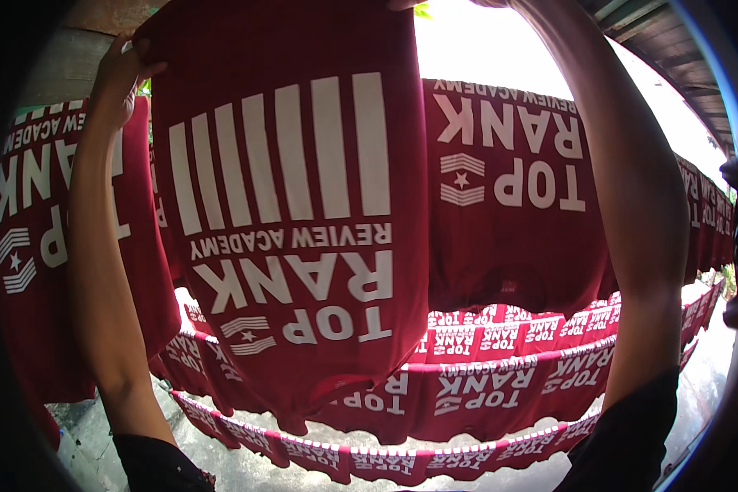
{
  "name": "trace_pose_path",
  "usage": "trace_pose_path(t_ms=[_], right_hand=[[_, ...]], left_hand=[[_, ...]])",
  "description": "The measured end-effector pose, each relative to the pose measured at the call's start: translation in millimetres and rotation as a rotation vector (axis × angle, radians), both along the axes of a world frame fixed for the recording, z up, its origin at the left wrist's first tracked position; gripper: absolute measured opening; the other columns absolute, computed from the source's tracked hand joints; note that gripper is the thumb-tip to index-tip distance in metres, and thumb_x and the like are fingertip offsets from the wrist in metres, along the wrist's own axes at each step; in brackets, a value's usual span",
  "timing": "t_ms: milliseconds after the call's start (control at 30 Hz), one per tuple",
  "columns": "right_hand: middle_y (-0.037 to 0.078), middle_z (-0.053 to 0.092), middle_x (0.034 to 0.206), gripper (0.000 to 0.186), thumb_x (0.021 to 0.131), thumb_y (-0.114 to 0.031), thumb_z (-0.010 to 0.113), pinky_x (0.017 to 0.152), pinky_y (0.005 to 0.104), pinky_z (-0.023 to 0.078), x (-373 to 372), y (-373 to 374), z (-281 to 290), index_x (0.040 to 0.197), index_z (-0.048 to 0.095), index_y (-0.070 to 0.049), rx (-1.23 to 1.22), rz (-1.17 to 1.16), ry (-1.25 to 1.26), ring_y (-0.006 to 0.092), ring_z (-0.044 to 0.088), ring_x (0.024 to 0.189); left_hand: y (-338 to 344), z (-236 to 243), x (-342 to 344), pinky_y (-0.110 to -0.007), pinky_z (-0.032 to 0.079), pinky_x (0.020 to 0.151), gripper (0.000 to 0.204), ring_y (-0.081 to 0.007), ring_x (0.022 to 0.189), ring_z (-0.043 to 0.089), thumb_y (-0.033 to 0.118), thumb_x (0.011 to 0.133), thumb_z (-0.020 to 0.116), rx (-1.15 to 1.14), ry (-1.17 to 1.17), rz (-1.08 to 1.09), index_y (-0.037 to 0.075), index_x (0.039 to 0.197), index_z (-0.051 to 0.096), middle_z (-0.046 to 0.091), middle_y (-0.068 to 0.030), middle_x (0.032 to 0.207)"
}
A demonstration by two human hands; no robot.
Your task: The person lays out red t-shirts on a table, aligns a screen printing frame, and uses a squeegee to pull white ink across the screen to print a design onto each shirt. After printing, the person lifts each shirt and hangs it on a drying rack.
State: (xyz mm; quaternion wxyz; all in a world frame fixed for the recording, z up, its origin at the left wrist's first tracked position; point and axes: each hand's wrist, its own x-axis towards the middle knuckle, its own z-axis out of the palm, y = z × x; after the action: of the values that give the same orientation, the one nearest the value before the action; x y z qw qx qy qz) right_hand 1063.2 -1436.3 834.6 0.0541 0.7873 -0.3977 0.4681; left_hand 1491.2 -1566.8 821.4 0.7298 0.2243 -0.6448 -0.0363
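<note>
A maroon T-shirt (295,66) with white stripes, upside-down white lettering and a star emblem hangs upside down before me. At its upper left edge my left hand (121,82) is closed on the cloth, fingers and thumb bent at the edge. My right hand (459,2) is raised to its upper right corner; only part of it shows at the top of the picture, with fingertips on the cloth. Both arms are lifted. Beside this shirt hang matching ones, a maroon shirt (512,238) on the right and another maroon shirt (49,328) on the left.
Lower rows of similar maroon shirts (500,402) hang in curved lines beyond and below, above a pale concrete floor (107,443). A corrugated roof (672,57) runs along the upper right. Grey boards (74,66) stand at the upper left.
</note>
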Motion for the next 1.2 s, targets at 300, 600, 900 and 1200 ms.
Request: trace_pose_path(t_ms=[300, 600, 900, 1200], right_hand=[[0.029, 0.006, 0.176, 0.078, 0.113, -0.013, 0.048, 0.105, 0.0447, 0.063, 1.9, -48.4, 25.8, 0.171, -0.003, -0.002, -0.138, -0.146, -0.07, 0.0417, 0.066, 0.13], [0.034, 0.016, 0.174, 0.078, 0.112, -0.014, 0.052, 0.087, 0.0398, 0.069, -15.1, -103.7, 60.4, 0.17, 0.002, 0.003, -0.275, -0.292, 0.072, 0.0391, 0.077, 0.108], [0.031, 0.049, 0.156, 0.073, 0.108, -0.013, 0.061, 0.081, 0.0423, 0.068, -43.6, -179.1, 76.1, 0.166, 0.021, 0.005, -0.181, -0.37, 0.049, 0.033, 0.076, 0.109], [0.02, 0.062, 0.133, 0.073, 0.103, -0.022, 0.071, 0.096, 0.0427, 0.062, -61.4, -199.8, 33.0, 0.165, 0.038, -0.006, 0.157, -0.847, 0.784, 0.0259, 0.071, 0.097]], left_hand=[[-98.3, 80.9, -17.8, -0.043, 0.061, 0.111, 0.056, -0.0298, 0.132, 0.064, 0.009, 0.11, 0.053, -0.21, -0.226, -0.137, -0.001, 0.162, 0.034, 0.033, -0.0289, 0.165], [-165.7, 124.4, -58.4, -0.04, 0.068, 0.075, 0.052, -0.0427, 0.115, 0.073, 0.007, 0.109, 0.051, -0.217, -0.169, 0.162, -0.003, 0.158, 0.036, 0.049, -0.0282, 0.157], [-223.2, 114.4, -88.5, -0.036, 0.065, 0.061, 0.035, -0.0259, 0.095, 0.074, 0.006, 0.106, 0.053, 0.015, -0.26, -0.047, -0.002, 0.14, 0.054, 0.07, -0.0203, 0.114], [-208.0, -38.4, -92.4, -0.042, 0.063, 0.075, 0.023, -0.0192, 0.082, 0.075, 0.024, 0.105, 0.063, -0.16, -0.992, -0.255, 0.005, 0.113, 0.074, 0.074, -0.0114, 0.091]])
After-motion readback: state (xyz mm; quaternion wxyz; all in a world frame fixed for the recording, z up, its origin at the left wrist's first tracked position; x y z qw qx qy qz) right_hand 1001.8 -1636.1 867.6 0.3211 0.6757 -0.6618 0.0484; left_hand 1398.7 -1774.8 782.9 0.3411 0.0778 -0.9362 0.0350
